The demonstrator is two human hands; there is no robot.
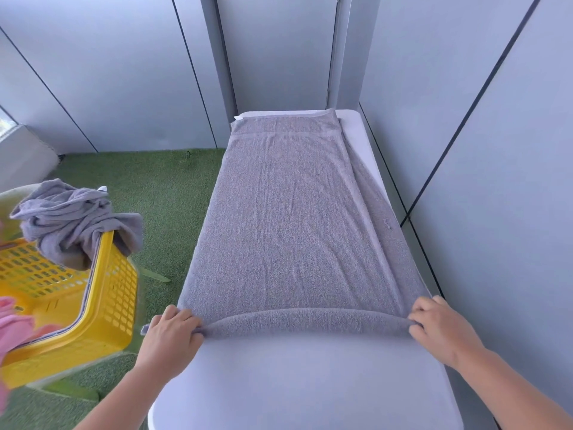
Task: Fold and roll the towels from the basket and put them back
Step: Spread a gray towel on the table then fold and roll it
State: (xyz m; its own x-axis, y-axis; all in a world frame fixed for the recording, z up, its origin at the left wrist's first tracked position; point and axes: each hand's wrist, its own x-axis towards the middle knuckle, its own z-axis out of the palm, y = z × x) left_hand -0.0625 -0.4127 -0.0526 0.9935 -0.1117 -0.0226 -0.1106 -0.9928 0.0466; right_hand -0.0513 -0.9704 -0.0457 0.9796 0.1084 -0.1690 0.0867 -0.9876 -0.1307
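Observation:
A long grey towel lies flat along the white table, folded lengthwise. Its near end is turned into a small roll running across the table. My left hand grips the left end of that roll. My right hand grips the right end. A yellow perforated basket stands to the left on the floor, with a crumpled grey towel draped over its rim and pink cloth inside.
Grey wall panels close in the table on the right and at the far end. Green artificial turf covers the floor between the table and the basket. A pale block sits at the far left.

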